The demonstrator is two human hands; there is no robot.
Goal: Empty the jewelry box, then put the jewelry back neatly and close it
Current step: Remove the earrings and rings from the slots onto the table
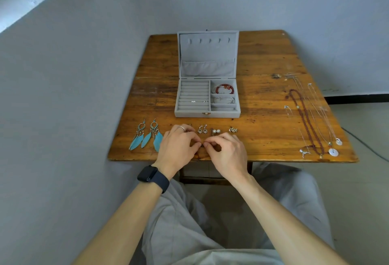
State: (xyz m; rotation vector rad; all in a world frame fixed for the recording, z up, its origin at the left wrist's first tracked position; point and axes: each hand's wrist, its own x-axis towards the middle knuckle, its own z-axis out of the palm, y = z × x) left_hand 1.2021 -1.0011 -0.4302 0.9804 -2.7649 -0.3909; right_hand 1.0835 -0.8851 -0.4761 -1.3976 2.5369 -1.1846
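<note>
Box (207, 114) open mid tabletop (263, 100), 1 red bracelet (224, 88) inside. Left hand (179, 146) + right hand (228, 152): fingers pinching same tiny dark piece (202, 144). Laid out: 2 feather earrings (147, 136), 2 heart drops (202, 130), 2 pearl studs (216, 131), 1 beaded necklace (308, 123).

Centred on the tabletop (263, 96): jewelry box (207, 114), lid upright behind the tray. In its left section, rings (193, 101); in the right compartments, bracelets (224, 89). Before the box, a row of earrings: feather pair (147, 136) leftmost, then drop pair (202, 130), stud pair (216, 131), last pair (233, 130). Nearer the front edge, left hand (179, 144) and right hand (227, 149), pinching a small piece (202, 144) between them. Far right: necklaces (309, 117), laid lengthwise.
</note>
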